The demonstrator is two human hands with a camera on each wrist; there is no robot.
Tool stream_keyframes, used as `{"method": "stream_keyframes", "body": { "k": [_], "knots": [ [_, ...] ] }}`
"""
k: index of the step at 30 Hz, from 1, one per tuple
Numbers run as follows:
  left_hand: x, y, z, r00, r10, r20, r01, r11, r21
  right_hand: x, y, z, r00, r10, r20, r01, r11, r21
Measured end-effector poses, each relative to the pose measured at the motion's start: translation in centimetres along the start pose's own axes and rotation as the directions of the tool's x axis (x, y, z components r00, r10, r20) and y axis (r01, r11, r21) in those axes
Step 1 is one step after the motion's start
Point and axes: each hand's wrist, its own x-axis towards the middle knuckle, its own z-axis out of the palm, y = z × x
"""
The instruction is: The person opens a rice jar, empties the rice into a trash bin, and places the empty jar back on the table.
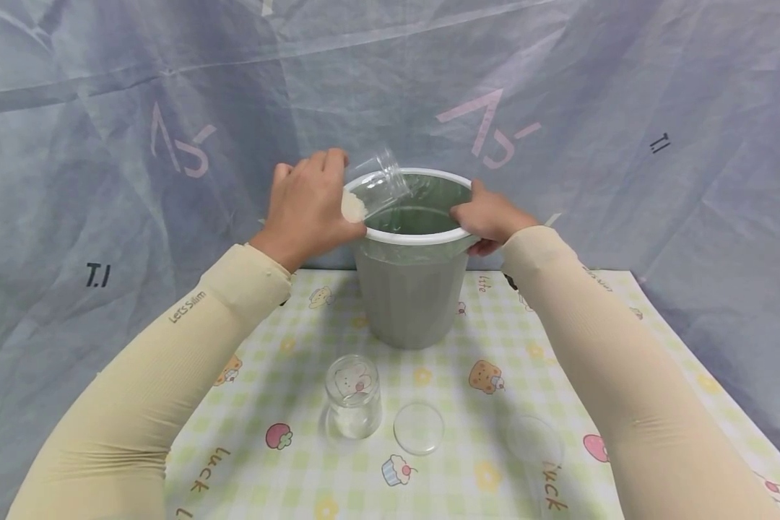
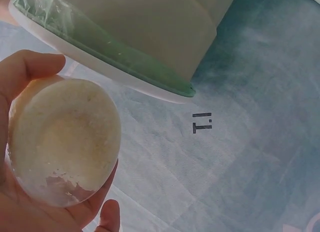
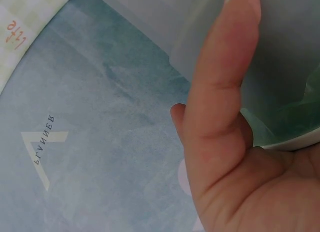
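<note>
My left hand grips a clear jar tilted over the rim of a grey trash bin, its mouth toward the bin's inside. Pale, whitish contents sit near the jar's base; in the left wrist view they cover most of the jar's bottom. A thin green bag lines the bin and folds over below the white rim. On the bin's right side, my right hand holds the rim, thumb inside and the other fingers outside.
A second clear jar stands on the checked tablecloth before the bin. Beside it lie a clear round lid and another, fainter clear disc. A blue-grey cloth hangs behind the table.
</note>
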Motion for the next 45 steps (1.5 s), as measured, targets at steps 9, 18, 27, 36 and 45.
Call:
{"method": "stream_keyframes", "body": {
  "k": [9, 18, 27, 36, 45],
  "knots": [
    [0.5, -0.2, 0.0, 1.000, 0.026, -0.008, -0.025, 0.999, 0.048, 0.0, 0.1, 0.1, 1.000, -0.006, -0.012, 0.006, 1.000, 0.013],
    [1.0, -0.6, -0.4, 0.996, 0.077, -0.052, -0.073, 0.994, 0.078, 0.0, 0.0, 0.1, 1.000, -0.007, -0.011, 0.007, 1.000, 0.008],
    [1.1, -0.8, -0.7, 0.991, 0.124, -0.052, -0.117, 0.986, 0.121, 0.0, 0.1, 0.1, 1.000, -0.006, -0.011, 0.006, 1.000, 0.011],
    [1.3, -1.0, -1.1, 0.989, 0.143, -0.050, -0.135, 0.981, 0.138, -0.1, 0.0, 0.2, 1.000, -0.006, -0.008, 0.006, 1.000, 0.009],
    [1.2, -1.2, -1.1, 0.983, 0.173, -0.056, -0.163, 0.975, 0.149, 0.1, -0.1, 0.3, 1.000, -0.009, 0.002, 0.009, 1.000, -0.003]
  ]
}}
